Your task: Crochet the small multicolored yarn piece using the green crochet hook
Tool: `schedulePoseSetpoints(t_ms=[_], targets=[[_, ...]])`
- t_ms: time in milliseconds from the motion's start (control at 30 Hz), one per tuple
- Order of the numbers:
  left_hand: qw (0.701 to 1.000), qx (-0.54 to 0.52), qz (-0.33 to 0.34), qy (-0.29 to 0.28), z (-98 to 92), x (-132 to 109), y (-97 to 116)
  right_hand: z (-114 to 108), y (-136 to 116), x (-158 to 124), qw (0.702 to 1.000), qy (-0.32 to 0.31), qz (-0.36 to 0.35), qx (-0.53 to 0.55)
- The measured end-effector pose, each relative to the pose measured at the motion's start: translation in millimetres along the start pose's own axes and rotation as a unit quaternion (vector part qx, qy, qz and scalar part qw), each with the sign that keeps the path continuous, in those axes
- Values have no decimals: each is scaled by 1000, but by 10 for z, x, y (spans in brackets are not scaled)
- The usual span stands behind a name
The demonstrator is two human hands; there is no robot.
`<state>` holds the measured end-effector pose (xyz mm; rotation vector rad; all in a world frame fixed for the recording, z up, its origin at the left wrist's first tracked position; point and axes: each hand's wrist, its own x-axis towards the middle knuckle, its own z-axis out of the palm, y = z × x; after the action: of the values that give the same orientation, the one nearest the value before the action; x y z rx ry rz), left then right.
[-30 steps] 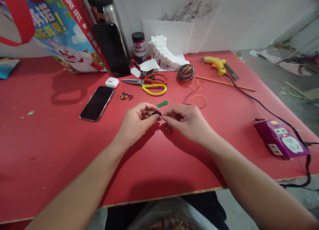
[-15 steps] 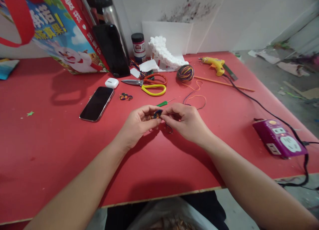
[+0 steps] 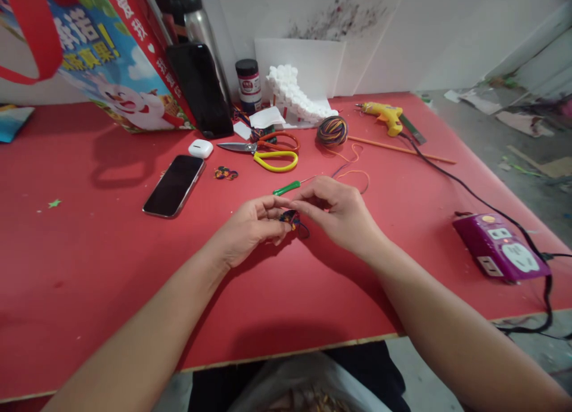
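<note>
Head view: left hand pinches yarn piece; right hand beside, hold unclear.

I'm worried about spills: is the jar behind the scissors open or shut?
Shut: the jar stands upright with its black lid on top.

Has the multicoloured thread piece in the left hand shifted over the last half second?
Yes: the thread piece has moved slightly down and rightward in view, farther from the scissors, which stay put.

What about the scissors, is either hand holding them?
No, the scissors lie on the red table, apart from the left hand and the right hand.
</note>
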<state>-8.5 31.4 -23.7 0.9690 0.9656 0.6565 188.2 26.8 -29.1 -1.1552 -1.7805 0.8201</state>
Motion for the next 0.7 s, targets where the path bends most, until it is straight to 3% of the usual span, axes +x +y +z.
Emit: schedulePoseSetpoints(t_ms=[100,267,367,433,500,633,700], targets=[[1000,-9,0,-16,2,0,1,-15,-20,-10,996,-35,55,58],[999,35,14,-7,-29,6,-31,-4,-8,-27,987,-125,68,71],[999,34,23,-24,-48,7,-37,-1,13,-3,979,-131,116,106],[999,27,38,-26,-61,16,-30,-16,29,25,977,-103,140,120],[997,26,70,16,-82,36,-16,-38,48,51,976,-63,160,130],[970,-5,165,179,-126,80,15,-42,80,70,966,-7,199,163],[968,-13,167,188,-115,80,20,0,81,62,962,1,207,180]])
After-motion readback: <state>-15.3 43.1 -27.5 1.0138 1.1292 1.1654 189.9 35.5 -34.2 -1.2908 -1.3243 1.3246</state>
